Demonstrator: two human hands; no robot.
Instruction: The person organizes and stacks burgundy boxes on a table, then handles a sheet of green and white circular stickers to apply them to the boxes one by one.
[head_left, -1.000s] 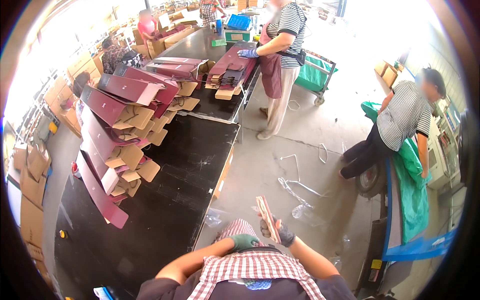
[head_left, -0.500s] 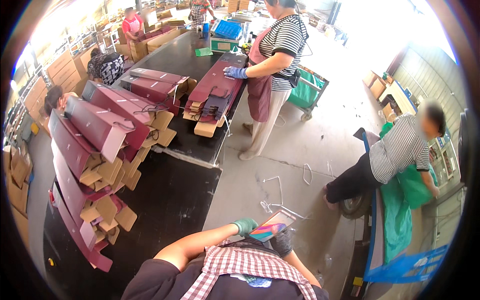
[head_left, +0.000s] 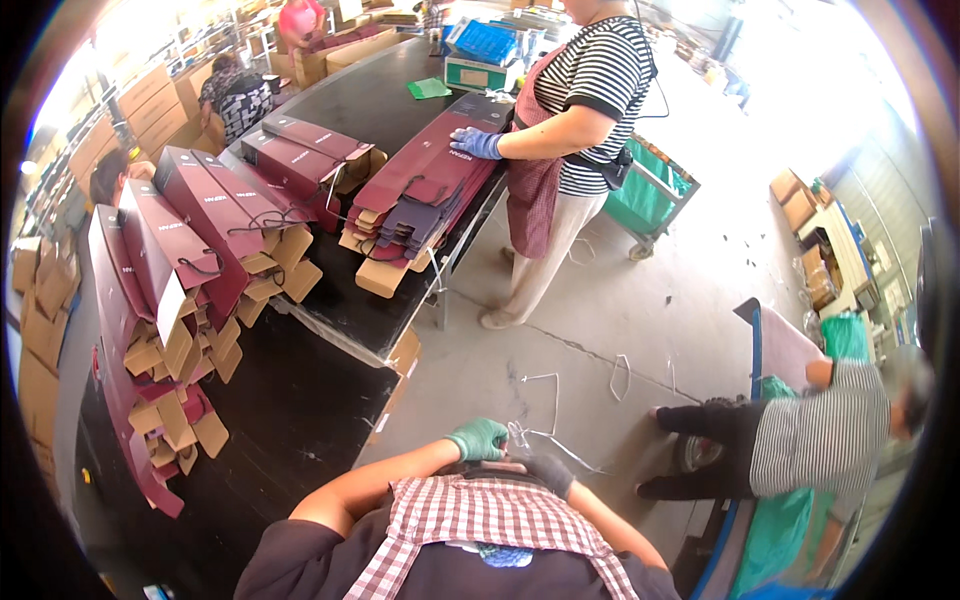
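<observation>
My left hand (head_left: 480,440), in a green glove, is in front of my waist with its fingers curled; what they hold is hidden. Beside it, my right hand (head_left: 546,472) in a dark grey glove is closed around a phone (head_left: 499,466). Only a thin pinkish edge of the phone shows between the two hands, low against the checked apron (head_left: 500,510); its screen is out of sight.
Stacks of maroon cardboard boxes (head_left: 210,215) with open brown flaps line the black table (head_left: 260,400) on my left. A co-worker in blue gloves (head_left: 477,142) touches another maroon stack (head_left: 430,170). White strapping (head_left: 555,400) lies on the floor; another person bends by a cart (head_left: 750,350) at right.
The phone has tipped and dropped toward my waist, so its lit screen no longer shows. Both hands have drawn closer together. The person at right has bent further over.
</observation>
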